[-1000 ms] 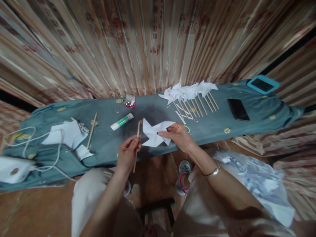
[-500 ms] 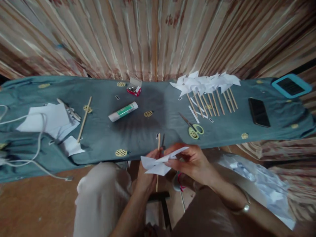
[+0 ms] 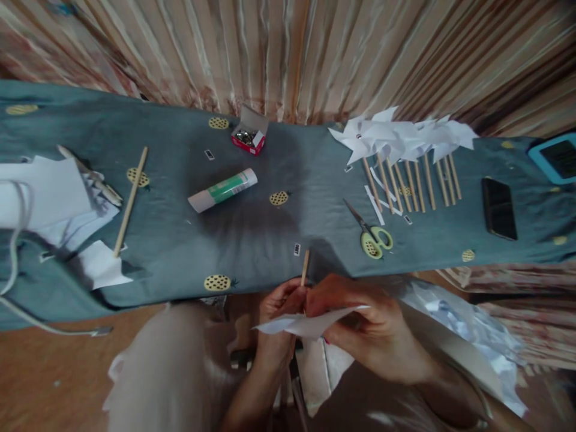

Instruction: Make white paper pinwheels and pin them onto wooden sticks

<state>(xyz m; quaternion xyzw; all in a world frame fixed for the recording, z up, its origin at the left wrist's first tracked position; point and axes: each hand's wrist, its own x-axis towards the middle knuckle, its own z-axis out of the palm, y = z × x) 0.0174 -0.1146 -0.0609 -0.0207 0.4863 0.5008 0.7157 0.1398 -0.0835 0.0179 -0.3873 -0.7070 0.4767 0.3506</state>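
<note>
Just off the front edge of the table, my left hand [image 3: 278, 309] is closed around a thin wooden stick [image 3: 305, 267], whose upper end sticks out past the fingers. My right hand [image 3: 375, 327] pinches a white paper pinwheel [image 3: 303, 323], which I see nearly edge-on. The right fingertips meet the left ones behind the paper, so the spot where stick and pinwheel come together is hidden. Beyond my hands lie green-handled scissors [image 3: 375, 240]. A row of finished-looking paper pinwheels [image 3: 405, 138] on sticks rests at the back right.
A glue stick [image 3: 224, 190] and an open red box of small metal pins [image 3: 247, 137] lie mid-table. Paper sheets [image 3: 45, 192], another wooden stick [image 3: 131, 201] and a white cable [image 3: 49, 324] are at left. A phone [image 3: 499, 208] and a blue-framed device [image 3: 555, 157] sit at right.
The pinwheel has tipped from showing its blades to nearly edge-on and sits slightly lower. My right fingers have moved in behind it, against the left hand. The view has shifted nearer the table.
</note>
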